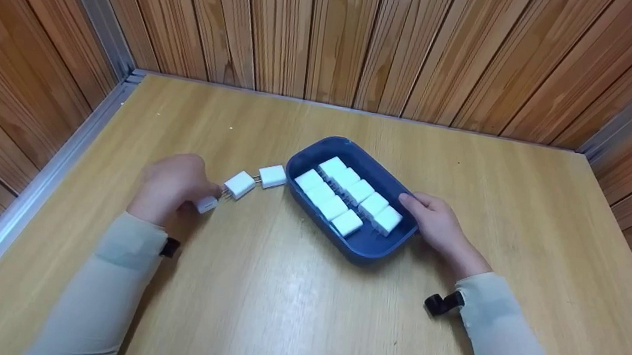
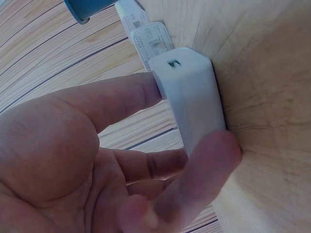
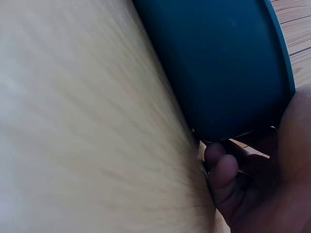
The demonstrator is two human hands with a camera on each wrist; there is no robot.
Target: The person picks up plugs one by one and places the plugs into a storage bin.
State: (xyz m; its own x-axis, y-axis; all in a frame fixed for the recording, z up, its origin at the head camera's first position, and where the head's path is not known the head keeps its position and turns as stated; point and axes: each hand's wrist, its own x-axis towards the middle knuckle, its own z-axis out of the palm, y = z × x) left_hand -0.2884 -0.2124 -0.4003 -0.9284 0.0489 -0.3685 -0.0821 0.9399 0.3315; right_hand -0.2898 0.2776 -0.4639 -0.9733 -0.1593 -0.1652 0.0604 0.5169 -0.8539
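Observation:
A white charger plug point(image 1: 206, 205) is pinched between the thumb and fingers of my left hand point(image 1: 171, 181), low over the table. In the left wrist view, the port end of this plug point(image 2: 192, 92) faces the camera. Two more white plugs, a nearer one point(image 1: 239, 185) and a farther one point(image 1: 272, 176), lie in a slanting row between that hand and the dark blue tray point(image 1: 367, 251). Two rows of several white plugs point(image 1: 331, 206) fill much of the tray. My right hand point(image 1: 437, 222) grips its right end, thumb over the rim and fingers beneath, as the right wrist view shows.
The wooden table point(image 1: 251, 314) is bounded by a plank wall point(image 1: 339, 35) at the back and plank panels on both sides. A metal rail point(image 1: 26, 226) runs along the left edge. Dark wrist mounts point(image 1: 444, 305) stick out at both sleeves.

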